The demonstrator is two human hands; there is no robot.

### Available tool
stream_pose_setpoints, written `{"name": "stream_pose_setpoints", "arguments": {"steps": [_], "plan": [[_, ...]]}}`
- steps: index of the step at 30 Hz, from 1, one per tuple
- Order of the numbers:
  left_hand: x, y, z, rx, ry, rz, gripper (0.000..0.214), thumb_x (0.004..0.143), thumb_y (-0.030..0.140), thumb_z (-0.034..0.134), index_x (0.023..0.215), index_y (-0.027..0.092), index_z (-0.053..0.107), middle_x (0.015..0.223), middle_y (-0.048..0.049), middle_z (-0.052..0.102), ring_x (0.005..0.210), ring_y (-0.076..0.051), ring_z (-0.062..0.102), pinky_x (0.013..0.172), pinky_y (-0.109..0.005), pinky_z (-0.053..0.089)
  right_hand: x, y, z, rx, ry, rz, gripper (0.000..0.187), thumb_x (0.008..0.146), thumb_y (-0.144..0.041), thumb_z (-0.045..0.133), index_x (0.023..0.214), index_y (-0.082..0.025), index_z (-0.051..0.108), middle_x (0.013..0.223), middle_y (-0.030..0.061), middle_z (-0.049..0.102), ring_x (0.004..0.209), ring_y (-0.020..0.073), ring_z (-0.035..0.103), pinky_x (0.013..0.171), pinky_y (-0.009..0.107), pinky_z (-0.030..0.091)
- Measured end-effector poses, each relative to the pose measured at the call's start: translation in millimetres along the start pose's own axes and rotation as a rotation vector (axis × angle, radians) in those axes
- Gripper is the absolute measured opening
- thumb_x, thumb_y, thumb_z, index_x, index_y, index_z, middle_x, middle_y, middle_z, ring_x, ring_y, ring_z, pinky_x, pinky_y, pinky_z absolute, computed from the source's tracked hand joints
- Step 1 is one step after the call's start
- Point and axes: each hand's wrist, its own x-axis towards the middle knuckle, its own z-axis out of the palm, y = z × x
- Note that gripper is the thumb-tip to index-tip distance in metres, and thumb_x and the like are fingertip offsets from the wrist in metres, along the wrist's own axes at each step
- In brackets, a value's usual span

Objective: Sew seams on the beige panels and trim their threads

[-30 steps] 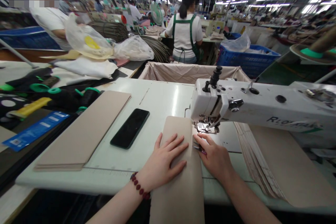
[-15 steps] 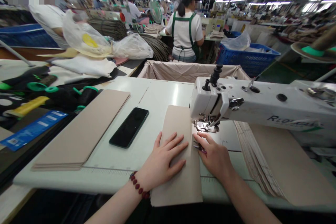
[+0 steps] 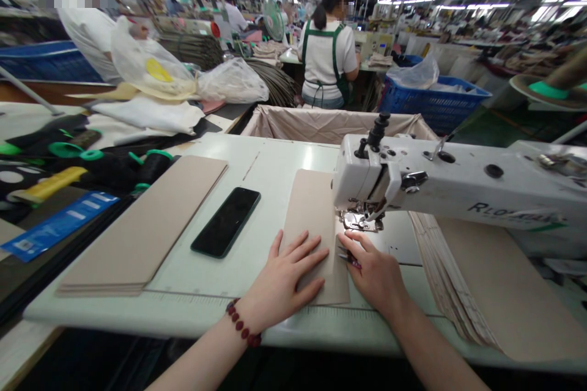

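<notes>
Beige panel (image 3: 312,220): in the head view it is seen lying flat on the white table (image 3: 275,162), its right edge under the presser foot (image 3: 360,221) of the sewing machine (image 3: 458,186) and its near end just short of the table's front edge.
Long axis: it runs from the person towards the far side of the table, leaning slightly right, and the far end points at the cloth-lined bin (image 3: 330,125).
Left hand (image 3: 284,281): laid flat and spread wide on the panel's near end, with the fingers aimed at the foot.
Right hand (image 3: 376,275): set just right of the panel, close before the foot, and curled narrowly around a small metal-tipped tool (image 3: 347,256).
Step in hand: judged to be a seam sewn along the right edge.
Next move: the edge must be kept parallel to the foot and the fingertips kept clear of the needle.
Nearby: a black phone (image 3: 226,221) and a stack of like panels (image 3: 147,226) are seen to the left, and a fanned stack (image 3: 481,281) to the right.
</notes>
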Motion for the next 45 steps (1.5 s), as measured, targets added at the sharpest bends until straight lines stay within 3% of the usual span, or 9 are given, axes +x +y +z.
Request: {"name": "stream_pose_setpoints", "arguments": {"steps": [14, 17, 21, 33, 45], "plan": [[-0.1, 4.5, 0.0, 0.027, -0.026, 0.033, 0.053, 0.094, 0.037, 0.05, 0.145, 0.033, 0.036, 0.151, -0.0005, 0.036, 0.141, -0.028, 0.026, 0.115, -0.059, 0.003, -0.5, 0.4, 0.9, 0.019, 0.009, -0.005, 0.057, 0.086, -0.014, 0.05, 0.138, -0.034, 0.043, 0.141, -0.0031, 0.048, 0.106, 0.0182, 0.062, 0.08, 0.028, 0.054], [3.3, 5.1, 0.1, 0.032, -0.054, 0.05, 0.056, 0.096, 0.037, 0.047, 0.148, 0.031, 0.029, 0.152, 0.0, 0.034, 0.142, -0.026, 0.026, 0.116, -0.056, 0.002, 0.2, 0.4, 0.2, 0.023, 0.007, -0.005, 0.055, 0.086, -0.015, 0.05, 0.138, -0.034, 0.043, 0.141, -0.0034, 0.049, 0.106, 0.0185, 0.062, 0.08, 0.029, 0.055], [11.5, 1.7, 3.5, 0.036, -0.064, 0.071, 0.061, 0.096, 0.039, 0.047, 0.15, 0.028, 0.023, 0.154, -0.001, 0.031, 0.142, -0.023, 0.025, 0.118, -0.049, 0.011, 0.2, 0.5, -0.3, 0.035, 0.015, -0.006, 0.054, 0.087, -0.016, 0.05, 0.138, -0.033, 0.044, 0.14, -0.0034, 0.05, 0.105, 0.0188, 0.062, 0.081, 0.029, 0.054], [46.2, -16.3, 12.8, 0.112, 0.016, 0.07, 0.059, 0.097, 0.049, 0.04, 0.148, 0.021, 0.029, 0.153, -0.0042, 0.033, 0.141, -0.02, 0.027, 0.116, -0.038, 0.022, -0.7, 3.8, 2.9, 0.086, 0.051, -0.018, 0.047, 0.087, -0.016, 0.05, 0.133, -0.03, 0.049, 0.138, -0.0008, 0.052, 0.106, 0.0189, 0.062, 0.08, 0.03, 0.055], [51.1, -17.7, 16.9, 0.136, 0.079, 0.05, 0.055, 0.1, 0.047, 0.033, 0.148, 0.021, 0.03, 0.153, -0.0031, 0.033, 0.143, -0.021, 0.024, 0.118, -0.042, 0.015, 1.2, 3.8, -0.8, 0.121, 0.04, -0.024, 0.046, 0.087, -0.016, 0.051, 0.131, -0.029, 0.051, 0.136, -0.0004, 0.054, 0.104, 0.0201, 0.064, 0.082, 0.031, 0.055]]}}
